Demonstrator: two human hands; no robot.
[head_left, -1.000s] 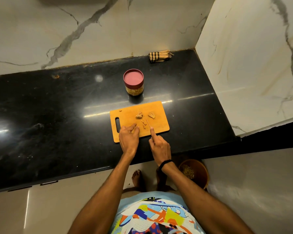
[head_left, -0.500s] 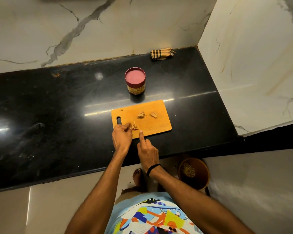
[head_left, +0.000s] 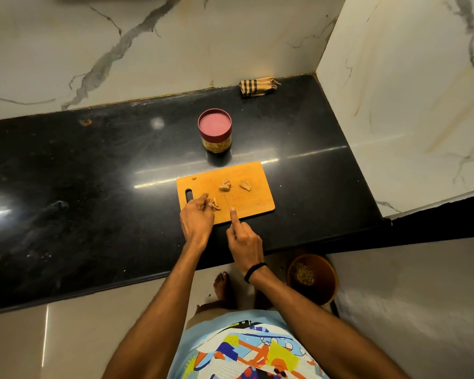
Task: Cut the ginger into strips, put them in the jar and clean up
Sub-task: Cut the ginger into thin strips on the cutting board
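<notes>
Left hand (head_left: 197, 218): fingers curled down, tips pinning a small cluster of ginger (head_left: 215, 204) to the board (head_left: 253, 205), just beside the handle slot.
Right hand (head_left: 244, 239): index finger straight and laid forward. The other fingers are curled tight round what I take to be the handle of a knife (head_left: 227, 199), hidden in the palm.
Blade: shows only as a thin edge-on line ahead of the index tip, just right of the left fingertips.
Other ginger: two more lumps lie beyond both sets of fingers toward the far board edge, apart from the blade. They look uncut.
Jar (head_left: 214, 138): on the bench (head_left: 93, 173) beyond the board, straight ahead of the fingers. Red lid (head_left: 214, 123) is on; something yellow-brown shows inside.
Handling: ginger is light, firm and fibrous, and the small knobbly bits are likely to roll or skid. Best held low with the cut face down and fingertips tucked back. Cut strips should lift in a pinch or on the flat of the blade.
Stage (judged): slicing is under way. The jar has not been opened for loading.
Risk: the piece is small, so the left fingertips sit very near the edge.
Also: striped cloth (head_left: 258, 86) far beyond the fingers at the wall. A bin (head_left: 324, 280) sits on the floor below the right wrist.
</notes>
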